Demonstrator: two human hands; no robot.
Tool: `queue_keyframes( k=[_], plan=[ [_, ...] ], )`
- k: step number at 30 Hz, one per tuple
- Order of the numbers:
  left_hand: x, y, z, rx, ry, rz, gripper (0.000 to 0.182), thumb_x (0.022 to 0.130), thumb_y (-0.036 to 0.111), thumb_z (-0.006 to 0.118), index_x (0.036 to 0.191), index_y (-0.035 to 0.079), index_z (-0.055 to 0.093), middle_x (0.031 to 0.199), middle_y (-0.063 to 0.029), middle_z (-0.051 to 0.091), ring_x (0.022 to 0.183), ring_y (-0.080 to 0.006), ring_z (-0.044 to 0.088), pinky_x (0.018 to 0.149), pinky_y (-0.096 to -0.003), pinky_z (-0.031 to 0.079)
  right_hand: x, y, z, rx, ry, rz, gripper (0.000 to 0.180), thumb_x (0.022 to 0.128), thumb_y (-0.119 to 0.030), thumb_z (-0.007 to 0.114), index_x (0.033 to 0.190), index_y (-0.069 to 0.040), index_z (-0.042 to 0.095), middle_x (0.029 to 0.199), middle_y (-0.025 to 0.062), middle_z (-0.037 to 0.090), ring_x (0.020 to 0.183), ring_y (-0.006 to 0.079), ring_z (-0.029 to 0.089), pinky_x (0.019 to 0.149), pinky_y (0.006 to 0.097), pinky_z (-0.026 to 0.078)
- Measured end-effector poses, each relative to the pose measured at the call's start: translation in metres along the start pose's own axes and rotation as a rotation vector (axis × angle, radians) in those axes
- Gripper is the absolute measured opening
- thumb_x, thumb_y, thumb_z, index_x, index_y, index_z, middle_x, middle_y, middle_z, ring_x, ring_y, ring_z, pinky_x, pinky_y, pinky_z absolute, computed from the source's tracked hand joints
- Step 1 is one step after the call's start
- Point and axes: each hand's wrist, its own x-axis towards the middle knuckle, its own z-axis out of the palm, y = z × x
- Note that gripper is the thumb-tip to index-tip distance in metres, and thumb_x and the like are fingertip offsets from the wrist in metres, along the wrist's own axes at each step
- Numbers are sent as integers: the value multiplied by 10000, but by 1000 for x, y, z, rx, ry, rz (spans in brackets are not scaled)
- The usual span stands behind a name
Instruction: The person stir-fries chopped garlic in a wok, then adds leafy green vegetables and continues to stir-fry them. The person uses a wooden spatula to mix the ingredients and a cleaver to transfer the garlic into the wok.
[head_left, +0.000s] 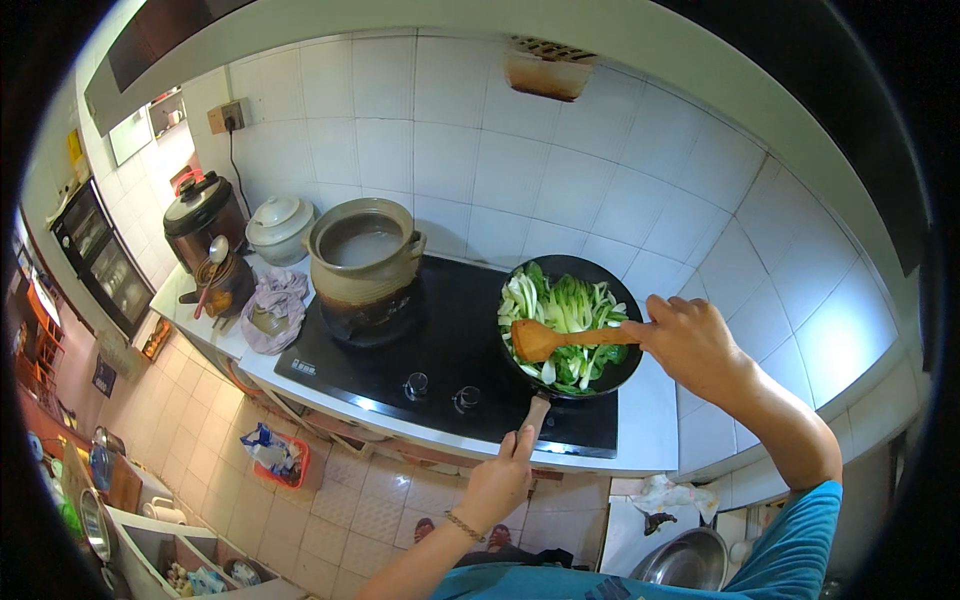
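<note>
My left hand grips the handle of a black frying pan on the right side of the glass-topped stove. Chopped leafy greens with pale stalks fill much of the pan. In my right hand is a wooden spatula, held level by its handle, with its broad blade over the greens at the pan's left. Whether the blade touches them I cannot tell. Left of the pan, a clay pot with a blackened base stands uncovered on the stove, cloudy liquid inside.
A crumpled cloth, a small dark pot with a ladle, a white lidded pot and an electric cooker crowd the counter's left. Stove knobs line the front. A red bin stands on the floor; a steel basin sits lower right.
</note>
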Motion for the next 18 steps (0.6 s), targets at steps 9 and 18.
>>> queue_keyframes(
  k=[9,18],
  plan=[
    [0,0,8,74,35,-8,579,834,116,581,1360,83,343,1199,-187,531,629,-397,628,516,-469,534,90,-95,38,-138,-163,-43,226,717,-150,677,927,-67,691,940,131,568,891,273,607,618,346,495],
    [-1,-1,8,81,35,-8,575,820,136,612,1342,33,392,1172,-184,535,656,-370,636,546,-416,548,183,-119,33,-170,-602,7,174,663,-173,708,832,-134,722,757,1,613,687,201,591,432,312,330]
  ],
)
